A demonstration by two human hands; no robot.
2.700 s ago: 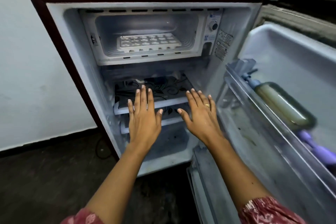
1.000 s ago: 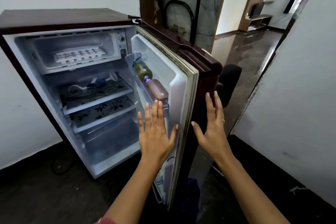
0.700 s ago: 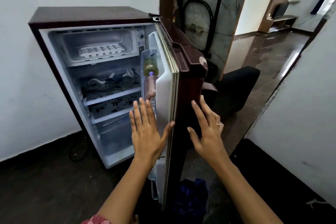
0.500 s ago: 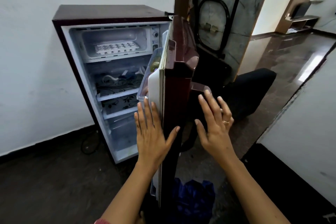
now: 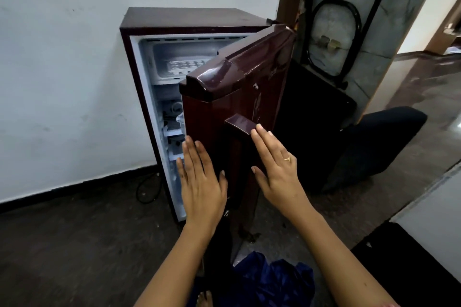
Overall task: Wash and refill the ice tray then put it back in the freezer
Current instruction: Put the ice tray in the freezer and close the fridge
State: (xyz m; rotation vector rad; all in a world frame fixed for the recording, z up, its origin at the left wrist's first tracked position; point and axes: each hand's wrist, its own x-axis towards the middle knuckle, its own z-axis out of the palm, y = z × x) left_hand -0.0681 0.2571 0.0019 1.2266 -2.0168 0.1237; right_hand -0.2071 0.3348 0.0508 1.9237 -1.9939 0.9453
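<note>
The white ice tray (image 5: 185,66) lies in the freezer compartment (image 5: 174,57) at the top of the small maroon fridge (image 5: 189,18). The fridge door (image 5: 232,97) stands partly swung in and hides most of the inside. My left hand (image 5: 200,182) is flat with straight fingers at the door's free edge. My right hand (image 5: 275,164) is flat on the door's outer face, fingertips at the door handle (image 5: 240,123). Neither hand holds anything.
A white wall (image 5: 62,70) runs behind and left of the fridge, with a black cable (image 5: 146,188) on the dark floor. A black chair (image 5: 379,142) and a marble pillar (image 5: 349,20) stand to the right. Blue cloth (image 5: 272,281) lies below my arms.
The door has swung from wide open to partly shut, with both flat hands moving along with it. The ice tray has stayed in the freezer. The view has backed away from the fridge.
</note>
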